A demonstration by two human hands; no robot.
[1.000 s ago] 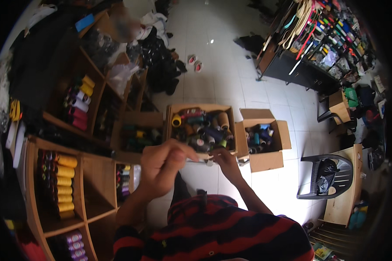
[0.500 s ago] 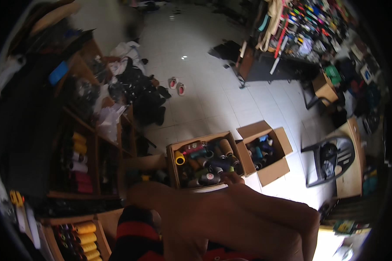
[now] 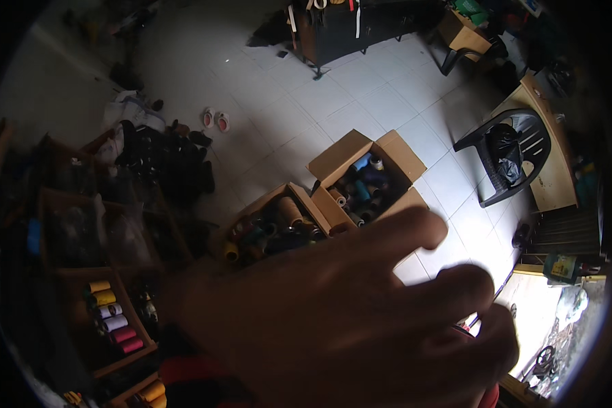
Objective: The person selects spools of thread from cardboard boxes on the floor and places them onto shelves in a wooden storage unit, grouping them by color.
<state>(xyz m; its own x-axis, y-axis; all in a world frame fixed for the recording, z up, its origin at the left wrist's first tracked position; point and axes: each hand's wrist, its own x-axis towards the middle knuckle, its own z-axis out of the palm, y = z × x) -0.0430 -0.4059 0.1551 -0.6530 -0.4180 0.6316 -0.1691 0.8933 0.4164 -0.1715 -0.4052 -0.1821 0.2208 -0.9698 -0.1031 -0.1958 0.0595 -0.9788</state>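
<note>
Close to the camera, my left hand [image 3: 347, 306] reaches across the lower middle with its back showing. Its fingers point right, loosely bent, with gaps between them; nothing shows in them. The hand and wrist cover the near part of a cardboard box [image 3: 257, 203] filled with thread cones, among them a tan cone [image 3: 290, 209] and a yellow cone [image 3: 232, 251]. Just beyond the fingers is a second cardboard box [image 3: 343, 155], flaps open, with blue and dark thread cones [image 3: 364, 191] inside. My right hand does not show.
Wooden shelves [image 3: 134, 319] on the left hold yellow, white and pink thread spools [image 3: 115, 323]. Dark bags and cloth [image 3: 163, 156] are heaped behind. Shoes [image 3: 215, 120] lie on the tiled floor. A black plastic chair [image 3: 537, 136] stands at right by a wooden table [image 3: 549, 190].
The view has swung, so the boxes sit higher and the doorway at lower right shows more. My left hand looks larger, its fingers now spread over the right side.
</note>
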